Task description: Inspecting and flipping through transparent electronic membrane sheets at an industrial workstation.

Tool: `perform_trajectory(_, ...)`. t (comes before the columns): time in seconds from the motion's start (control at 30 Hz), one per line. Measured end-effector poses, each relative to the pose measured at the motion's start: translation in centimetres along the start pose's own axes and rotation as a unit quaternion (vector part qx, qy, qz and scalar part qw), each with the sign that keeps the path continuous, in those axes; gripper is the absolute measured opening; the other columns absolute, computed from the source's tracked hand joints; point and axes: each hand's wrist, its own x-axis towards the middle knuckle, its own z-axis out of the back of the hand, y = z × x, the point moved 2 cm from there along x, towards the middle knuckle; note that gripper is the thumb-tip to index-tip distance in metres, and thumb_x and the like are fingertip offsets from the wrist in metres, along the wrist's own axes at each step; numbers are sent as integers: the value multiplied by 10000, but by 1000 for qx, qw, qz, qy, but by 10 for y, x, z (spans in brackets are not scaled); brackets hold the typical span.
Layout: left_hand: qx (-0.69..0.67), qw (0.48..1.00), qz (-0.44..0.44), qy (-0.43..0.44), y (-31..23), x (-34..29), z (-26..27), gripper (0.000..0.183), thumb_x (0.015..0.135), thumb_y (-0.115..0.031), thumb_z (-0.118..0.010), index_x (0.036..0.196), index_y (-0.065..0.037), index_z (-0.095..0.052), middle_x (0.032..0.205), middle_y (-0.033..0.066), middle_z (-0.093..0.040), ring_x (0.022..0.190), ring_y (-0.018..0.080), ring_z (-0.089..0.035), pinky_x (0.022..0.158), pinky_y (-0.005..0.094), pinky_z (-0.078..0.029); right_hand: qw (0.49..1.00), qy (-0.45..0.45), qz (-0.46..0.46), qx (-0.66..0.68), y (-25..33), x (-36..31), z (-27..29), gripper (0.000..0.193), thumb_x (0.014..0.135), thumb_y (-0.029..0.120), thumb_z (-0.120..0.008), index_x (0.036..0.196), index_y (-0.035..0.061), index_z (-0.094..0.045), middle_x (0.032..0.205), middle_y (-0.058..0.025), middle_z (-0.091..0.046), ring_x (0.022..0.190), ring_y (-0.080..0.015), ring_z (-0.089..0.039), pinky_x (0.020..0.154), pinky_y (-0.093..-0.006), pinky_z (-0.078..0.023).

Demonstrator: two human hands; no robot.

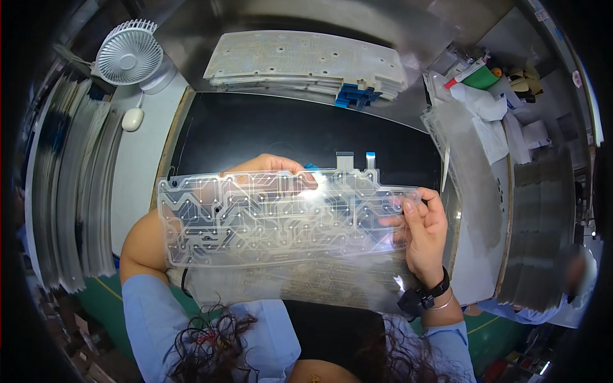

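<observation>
A translucent keyboard membrane (255,220), printed with silvery traces and dots, is held up tilted in front of me. Two short ribbon tails stick up from its far edge, one of them a striped tail (345,159) and the other a blue-tipped tail (370,159). My right hand (426,230) pinches its right end between thumb and fingers. Behind its far edge my left hand (274,166) is closed on the sheet, partly seen through it. A small blue bit (311,167) shows at the left fingertips, beside a bright glare. Below lie more translucent sheets (255,284).
A stack of similar sheets (300,57) with blue tails (356,96) lies beyond the black work surface (268,127). Upright sheet stacks (76,185) stand at left, near a white fan (129,54) and mouse (133,119). More sheets (536,223) are at right.
</observation>
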Motion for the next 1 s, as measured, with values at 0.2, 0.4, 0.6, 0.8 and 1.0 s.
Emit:
perform_trajectory(0.2, 1, 1000, -19, 3, -1, -3, -5, 343, 787, -195, -733, 1072, -20, -655, 1041, 101, -654, 965, 153, -619, 837, 240, -501, 1000, 8, 4, -6, 0, -3, 1, 211, 957, 104, -471, 1132, 41, -372, 1039, -174, -611, 776, -247, -678, 528, -310, -591)
perform_trajectory(0.4, 21, 1000, 3, -8, -4, -3, -6, 309, 796, -177, -722, 1058, -24, -660, 1042, 99, -654, 956, 158, -619, 827, 241, -504, 1000, 10, 0, -9, -2, -4, 2, 210, 959, 111, -468, 1133, 46, -370, 1035, -176, -613, 780, -244, -678, 535, -314, -591)
perform_trajectory(0.6, 14, 1000, -12, 1, -1, -3, -4, 299, 809, -181, -713, 1061, -28, -661, 1049, 94, -649, 966, 145, -608, 831, 231, -490, 1000, 13, 6, -18, -2, -4, 0, 208, 961, 114, -463, 1135, 48, -369, 1037, -173, -615, 776, -236, -679, 532, -300, -587)
perform_trajectory(0.8, 73, 997, -26, -6, -5, -3, -4, 324, 807, -182, -717, 1081, -21, -651, 1058, 96, -649, 972, 141, -610, 835, 233, -492, 1000, 11, 8, -25, -2, -5, 2, 207, 961, 114, -462, 1133, 46, -369, 1035, -169, -615, 772, -234, -679, 532, -298, -586)
perform_trajectory(1.0, 3, 1000, -25, 11, 1, -2, -1, 332, 804, -173, -719, 1088, -17, -647, 1065, 104, -648, 974, 147, -616, 841, 234, -499, 1000, 7, -4, -23, -3, -5, 1, 215, 959, 115, -464, 1137, 45, -365, 1029, -167, -609, 771, -231, -678, 537, -298, -584)
